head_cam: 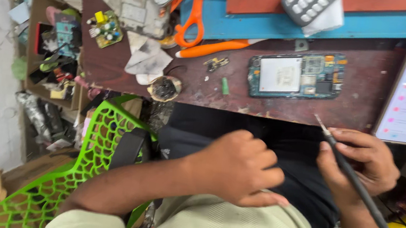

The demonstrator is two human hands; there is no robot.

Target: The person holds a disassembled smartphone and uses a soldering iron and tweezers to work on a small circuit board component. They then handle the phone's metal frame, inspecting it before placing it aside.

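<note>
The dark red surface [117, 65] carries an opened phone [296, 77], lying lengthwise along its front edge. Below it, the right hand [358, 165] grips a corded soldering iron [341, 161], tip angled up-left toward the phone. The left hand [240, 168], farther away, rests loosely clenched, holding nothing visible.

Left hand [240, 168]: loosely curled into a fist, knuckles up, forearm crossing the lap.
Right hand [358, 163]: fingers pinched closed (thumb on top), wrist bent, forearm low at the right.
</note>
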